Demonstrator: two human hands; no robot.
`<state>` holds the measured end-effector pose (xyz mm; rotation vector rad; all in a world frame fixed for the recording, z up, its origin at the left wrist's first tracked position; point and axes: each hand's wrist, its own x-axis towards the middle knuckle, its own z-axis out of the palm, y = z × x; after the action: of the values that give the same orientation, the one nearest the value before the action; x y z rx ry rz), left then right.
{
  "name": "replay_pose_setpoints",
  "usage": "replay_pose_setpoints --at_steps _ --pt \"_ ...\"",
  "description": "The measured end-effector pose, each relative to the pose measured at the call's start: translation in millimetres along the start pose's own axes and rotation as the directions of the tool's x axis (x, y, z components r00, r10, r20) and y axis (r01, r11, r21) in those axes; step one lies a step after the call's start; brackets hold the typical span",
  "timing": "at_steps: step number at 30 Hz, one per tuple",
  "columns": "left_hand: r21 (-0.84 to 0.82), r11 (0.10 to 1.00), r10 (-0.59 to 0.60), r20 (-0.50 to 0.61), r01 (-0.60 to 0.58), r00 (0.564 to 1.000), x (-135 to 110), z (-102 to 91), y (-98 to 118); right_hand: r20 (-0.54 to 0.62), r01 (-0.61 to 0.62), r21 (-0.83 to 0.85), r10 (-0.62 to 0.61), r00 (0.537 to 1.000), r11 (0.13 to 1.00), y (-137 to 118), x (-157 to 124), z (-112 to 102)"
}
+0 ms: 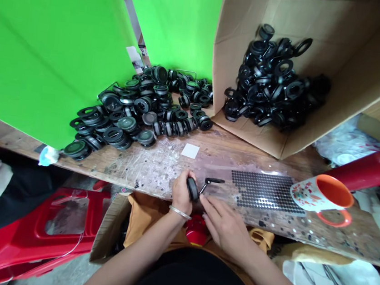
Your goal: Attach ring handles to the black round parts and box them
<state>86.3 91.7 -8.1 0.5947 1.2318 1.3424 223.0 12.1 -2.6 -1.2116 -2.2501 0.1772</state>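
My left hand (183, 193) is closed around a round black holder (192, 189) with a thick ribbed rim. From its side a thin shiny arm leads to a flat black ring (215, 180), seen nearly edge-on. My right hand (225, 222) has its fingers stretched out, with the fingertips at the lower right edge of the holder and the thumb lower down, apart from them. Just right of the ring lies a sheet of small black round dots (262, 190). A small white square (190, 150) lies on the table beyond my left hand.
A heap of similar black holders (126, 124) covers the back left of the wooden table (160, 166), against green panels (50, 44). More lie inside an open cardboard box (245, 137). At right stand an orange-lined mug (311, 193) and a red cylinder (372, 168). A red plastic stool (28, 234) is lower left.
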Motion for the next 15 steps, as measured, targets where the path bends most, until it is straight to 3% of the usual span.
replay_pose_setpoints --at_steps 3,5,7,10,15 --pt "-0.08 0.995 -0.052 0.023 0.053 0.998 2 0.7 4 -0.107 -0.225 0.116 0.238 0.965 0.967 29 -3 -7" --pt "-0.106 0.991 -0.077 0.037 0.08 0.996 2 1.1 6 -0.121 -0.42 0.024 0.42 0.9 0.907 54 -2 -11" --pt "-0.117 0.987 -0.101 0.048 0.106 0.994 0 2.0 6 -0.087 -0.524 -0.088 0.518 0.851 0.847 77 1 -14" --pt "-0.127 0.983 -0.123 0.053 0.129 0.991 -3 3.9 5 -0.036 -0.548 -0.145 0.549 0.835 0.824 95 6 -12" --pt "-0.123 0.985 -0.113 0.043 0.118 0.993 -4 5.7 4 0.034 -0.546 -0.207 0.564 0.825 0.812 95 14 -6"
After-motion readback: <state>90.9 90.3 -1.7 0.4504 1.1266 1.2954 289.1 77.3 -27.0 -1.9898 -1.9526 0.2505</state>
